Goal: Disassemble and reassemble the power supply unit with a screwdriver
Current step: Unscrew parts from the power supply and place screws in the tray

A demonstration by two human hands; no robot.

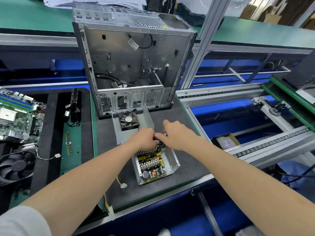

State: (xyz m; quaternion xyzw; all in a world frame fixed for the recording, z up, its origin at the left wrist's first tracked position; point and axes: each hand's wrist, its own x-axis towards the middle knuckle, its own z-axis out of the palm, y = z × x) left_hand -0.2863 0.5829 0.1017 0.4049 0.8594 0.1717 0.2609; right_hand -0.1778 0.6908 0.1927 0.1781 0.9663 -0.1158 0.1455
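Observation:
The power supply unit (156, 165) lies open on the dark mat, its circuit board and heat sinks exposed inside the metal tray. Its removed cover (119, 135), with the fan (129, 120) still on it, lies just behind. Both my hands meet over the unit's far end. My left hand (144, 138) curls its fingers round that far end of the unit. My right hand (175, 135) pinches a thin dark screwdriver (161, 145) that points down into the unit. A small blue part shows between the fingers. The tool's tip is hidden.
An empty computer case (134, 65) stands upright right behind the cover. At the left lie a motherboard (18, 120), a cooler fan (16, 166), a RAM stick (69, 143) and a black drive (75, 104). Yellow cables (120, 182) trail toward the front edge. A small box (225, 142) sits at the right.

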